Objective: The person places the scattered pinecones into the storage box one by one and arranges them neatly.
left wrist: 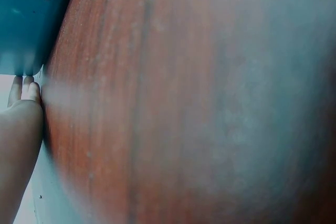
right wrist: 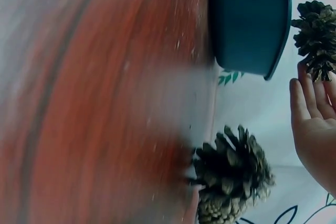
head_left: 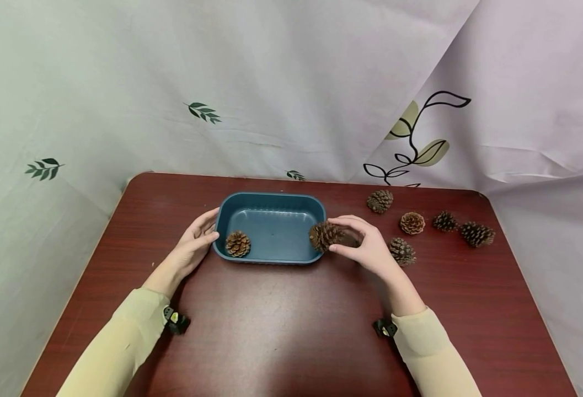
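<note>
A blue rectangular plastic tub (head_left: 271, 259) stands on the table, with one brown pine cone (head_left: 238, 243) lying in its front left corner. My left hand (head_left: 194, 245) rests against the tub's left end, its fingers fairly straight along the outside wall. In the left wrist view, fingertips (left wrist: 32, 90) touch that wall. Over the tub's right rim, my right hand (head_left: 365, 245) pinches another pine cone (head_left: 324, 236) between thumb and fingers. The right wrist view shows this held pine cone (right wrist: 316, 38) raised above rim height, off the table.
Several loose pine cones lie right of the tub: one at the back (head_left: 380, 202), a lighter one (head_left: 412, 223), one beside my right wrist (head_left: 401, 251), and a pair farther right (head_left: 477, 234). A pale leaf-patterned cloth (head_left: 291, 99) hangs behind the reddish-brown table (head_left: 271, 331).
</note>
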Demonstrator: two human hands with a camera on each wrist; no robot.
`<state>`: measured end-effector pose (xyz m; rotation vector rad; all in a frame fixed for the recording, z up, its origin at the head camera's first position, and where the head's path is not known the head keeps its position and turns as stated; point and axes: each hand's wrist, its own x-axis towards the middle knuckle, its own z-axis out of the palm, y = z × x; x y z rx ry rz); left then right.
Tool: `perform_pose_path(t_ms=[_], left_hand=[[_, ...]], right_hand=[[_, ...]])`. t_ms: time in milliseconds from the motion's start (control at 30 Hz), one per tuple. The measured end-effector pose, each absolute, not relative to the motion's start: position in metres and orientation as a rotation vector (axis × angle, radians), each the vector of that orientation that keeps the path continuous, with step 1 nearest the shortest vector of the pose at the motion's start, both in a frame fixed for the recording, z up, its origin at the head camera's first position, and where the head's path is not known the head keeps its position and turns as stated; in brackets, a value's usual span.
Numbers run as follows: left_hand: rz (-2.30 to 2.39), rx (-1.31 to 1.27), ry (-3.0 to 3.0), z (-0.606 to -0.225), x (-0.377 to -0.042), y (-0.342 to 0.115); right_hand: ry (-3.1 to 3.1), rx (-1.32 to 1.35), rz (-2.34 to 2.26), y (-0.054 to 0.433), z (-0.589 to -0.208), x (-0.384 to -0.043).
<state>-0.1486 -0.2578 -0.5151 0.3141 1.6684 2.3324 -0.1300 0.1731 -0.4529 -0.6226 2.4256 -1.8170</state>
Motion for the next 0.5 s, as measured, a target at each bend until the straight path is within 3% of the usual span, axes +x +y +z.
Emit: perform_pose_path(t_ms=[500], left_hand=[[2.333,0.302,1.662,-0.515,-0.149,-0.258]], right_hand=[[2.420,-0.653,-1.679,0.142,-0.456,-0.134]])
